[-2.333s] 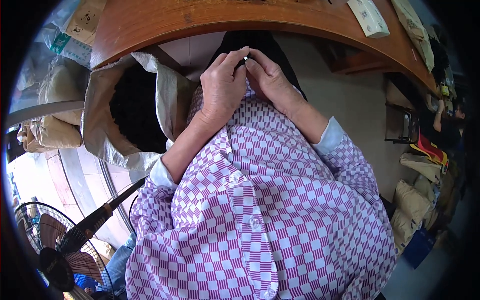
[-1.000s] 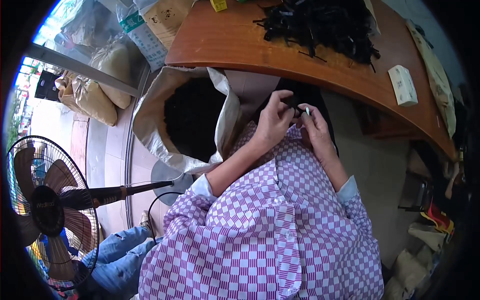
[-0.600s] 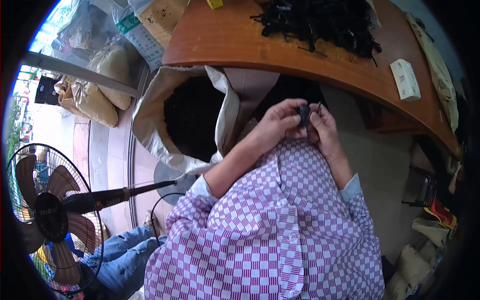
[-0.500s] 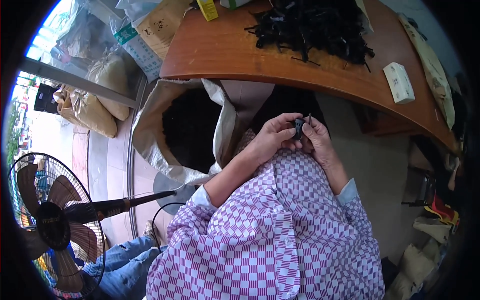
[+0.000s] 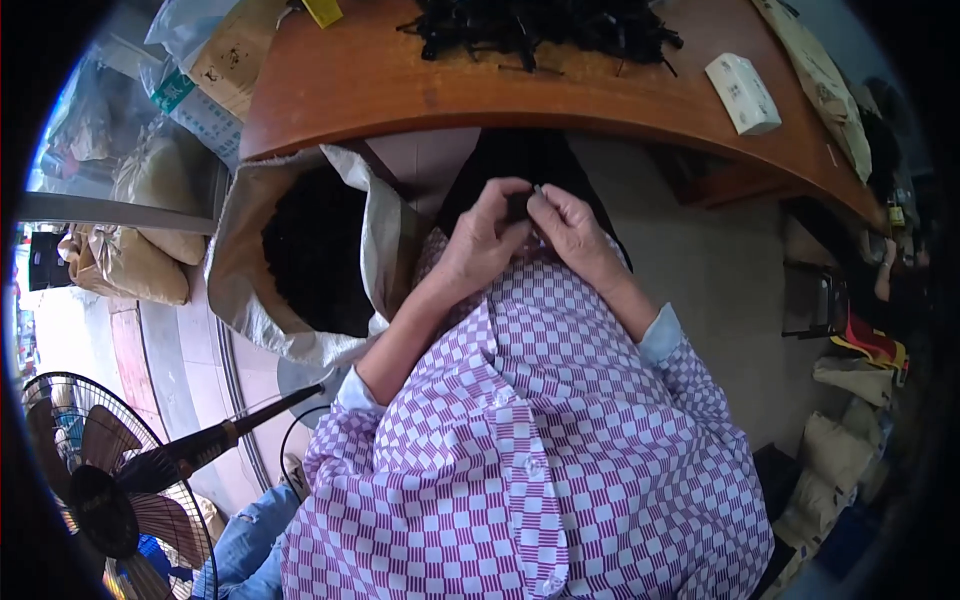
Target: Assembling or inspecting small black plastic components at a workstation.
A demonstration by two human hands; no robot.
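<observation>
Above my lap, both hands come together at a small black plastic part [image 5: 517, 208]. My left hand [image 5: 480, 245] is closed around it with thumb and index finger. My right hand [image 5: 578, 232] pinches close beside it, and a thin greyish tip [image 5: 538, 190] shows at its thumb. What that tip belongs to is hidden by the fingers. To the left of my hands stands an open white woven sack [image 5: 225, 285], holding a dark mass of small black pieces [image 5: 315, 250]. Beyond my hands, a heap of black plastic parts [image 5: 540, 30] lies on the wooden table [image 5: 400, 100].
A white box [image 5: 742, 93] sits at the table's right, near a brown paper sack [image 5: 825, 85]. A standing fan [image 5: 105, 500] is at the lower left, beside someone's jeans-clad legs [image 5: 245, 540]. Filled bags [image 5: 130, 262] rest at the far left.
The view has shifted, so the table and sack appear further left and higher. My hands stay together at the black part, which is now more covered by my fingers.
</observation>
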